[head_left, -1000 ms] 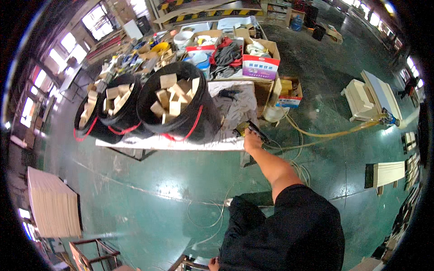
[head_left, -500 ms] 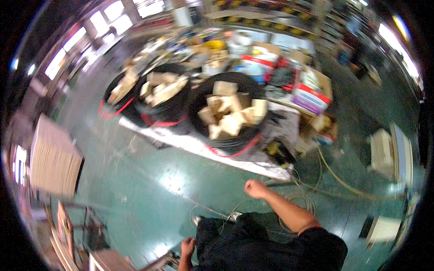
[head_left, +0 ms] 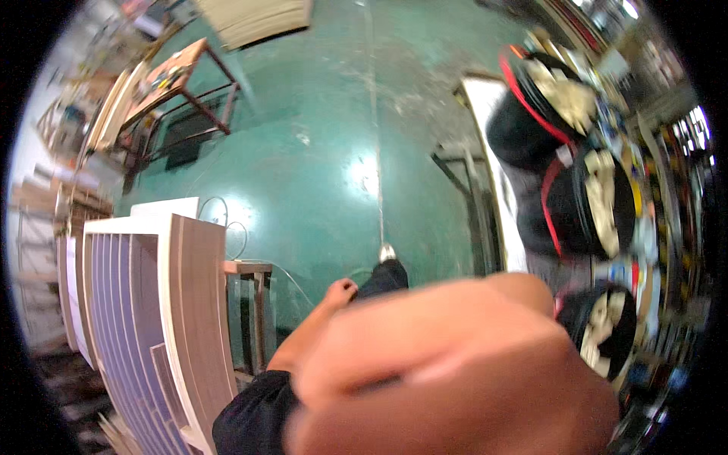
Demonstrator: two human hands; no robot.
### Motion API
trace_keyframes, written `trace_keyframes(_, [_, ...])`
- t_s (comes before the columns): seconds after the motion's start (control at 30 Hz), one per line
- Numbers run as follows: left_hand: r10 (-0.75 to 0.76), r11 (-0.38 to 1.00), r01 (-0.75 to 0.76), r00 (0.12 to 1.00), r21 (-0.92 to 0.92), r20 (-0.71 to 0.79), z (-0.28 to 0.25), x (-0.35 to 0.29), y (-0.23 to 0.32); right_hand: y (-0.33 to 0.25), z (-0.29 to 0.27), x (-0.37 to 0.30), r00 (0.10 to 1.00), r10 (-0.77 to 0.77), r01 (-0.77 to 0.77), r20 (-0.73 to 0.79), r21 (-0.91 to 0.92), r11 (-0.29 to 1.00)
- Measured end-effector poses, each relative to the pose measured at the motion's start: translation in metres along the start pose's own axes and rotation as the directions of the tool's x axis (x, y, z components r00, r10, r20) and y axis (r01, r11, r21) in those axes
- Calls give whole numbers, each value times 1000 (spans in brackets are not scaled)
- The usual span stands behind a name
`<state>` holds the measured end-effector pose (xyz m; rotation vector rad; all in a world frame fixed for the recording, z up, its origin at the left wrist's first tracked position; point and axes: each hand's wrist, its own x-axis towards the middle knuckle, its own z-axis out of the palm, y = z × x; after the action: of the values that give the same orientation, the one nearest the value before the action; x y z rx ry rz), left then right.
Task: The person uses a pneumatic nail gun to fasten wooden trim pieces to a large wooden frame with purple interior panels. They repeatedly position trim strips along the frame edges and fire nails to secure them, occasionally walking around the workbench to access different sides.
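Observation:
My right hand (head_left: 455,356) is raised very close to the camera, large and smeared, covering the lower middle of the view. Its fingers are too blurred to make out, and anything inside it is hidden. Beyond it, my left hand (head_left: 341,291) hangs low by my dark-clad leg. The fingers there look curled in, with nothing visible in them. Left of that hand stands a pale wooden cabinet frame (head_left: 199,303) with thin upright slats, next to a wooden stand (head_left: 250,268). Neither hand touches these.
Black tubs with red rims, a far one (head_left: 523,125), a middle one (head_left: 557,208) and a near one (head_left: 576,315), line the right side, holding wood pieces. A worktable (head_left: 178,80) with tools stands far left. Stacked boards (head_left: 262,23) lie ahead. A hose (head_left: 284,273) crosses the green floor.
My view has swung to the left, so the tubs now lie on my right and the cabinet frame shows at left. My right hand has come up close to the camera.

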<state>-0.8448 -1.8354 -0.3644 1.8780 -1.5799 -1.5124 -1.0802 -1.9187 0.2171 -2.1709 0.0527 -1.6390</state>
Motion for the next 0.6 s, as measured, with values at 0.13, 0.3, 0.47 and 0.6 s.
trace_keyframes(0.13, [-132,984,117,985,-138,-109,-58,67,-28,117,41,44,998,-30,18,52,223,975])
trace_keyframes(0.3, [-202,942,99,931,-321,-305,-171,145,5,220,91,108,981,-123,47,153,422,906])
trace_keyframes(0.47, [-323,881,75,816,-467,-479,-234,181,-46,385,159,112,869,-320,61,378,560,827])
trace_keyframes(0.6, [-585,718,301,750,-628,-310,-231,197,-109,507,216,136,948,-221,10,231,669,743])
